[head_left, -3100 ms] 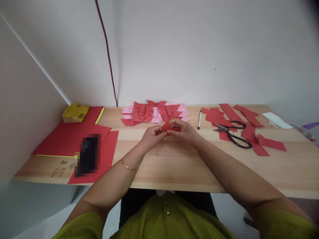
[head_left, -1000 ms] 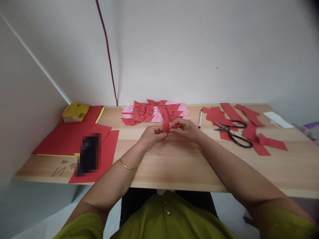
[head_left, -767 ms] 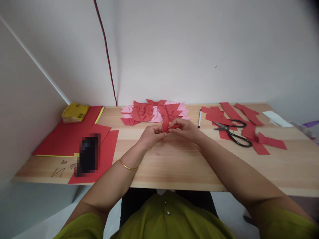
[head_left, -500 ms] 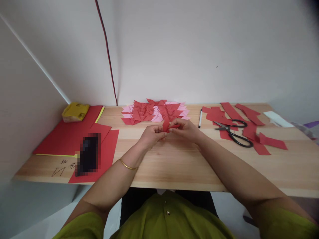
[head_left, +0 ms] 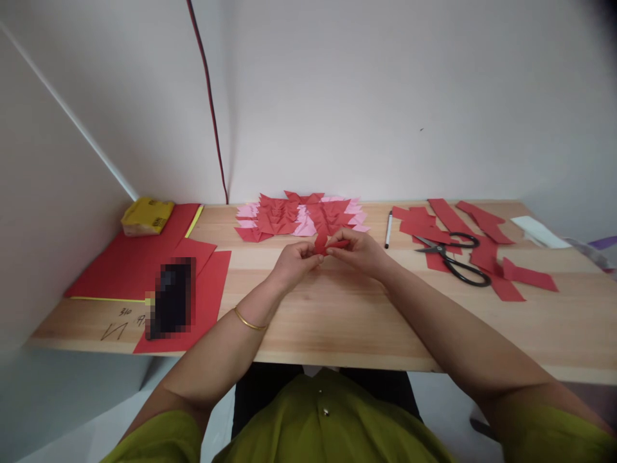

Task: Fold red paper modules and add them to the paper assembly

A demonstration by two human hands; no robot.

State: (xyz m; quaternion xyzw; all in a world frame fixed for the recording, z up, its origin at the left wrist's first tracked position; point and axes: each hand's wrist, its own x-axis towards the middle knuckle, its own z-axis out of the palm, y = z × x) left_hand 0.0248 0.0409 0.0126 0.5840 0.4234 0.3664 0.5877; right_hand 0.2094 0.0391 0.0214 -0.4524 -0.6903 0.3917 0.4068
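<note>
Between my two hands is a small piece of red paper (head_left: 321, 244), partly folded and largely covered by fingers. My left hand (head_left: 297, 262) pinches its left side with thumb and fingers. My right hand (head_left: 357, 252) pinches the right side, where a narrow red flap sticks out. The fingertips of both hands nearly meet above the wooden table. Just behind them lie rows of folded paper pieces, red ones (head_left: 278, 215) and pink ones (head_left: 304, 222), with pointed ends.
To the right lie black-handled scissors (head_left: 446, 254) on red paper scraps (head_left: 486, 254), a marker (head_left: 388, 229) and white paper (head_left: 537, 231). On the left, large red sheets (head_left: 120, 263) carry a yellow packet (head_left: 147, 217) and a dark pixelated object (head_left: 174, 299). A wall stands behind the table (head_left: 337, 321).
Both hands keep their pinch on the red paper, and its upright part shows slightly less above the fingers. The view has shifted very slightly; the other things lie as before.
</note>
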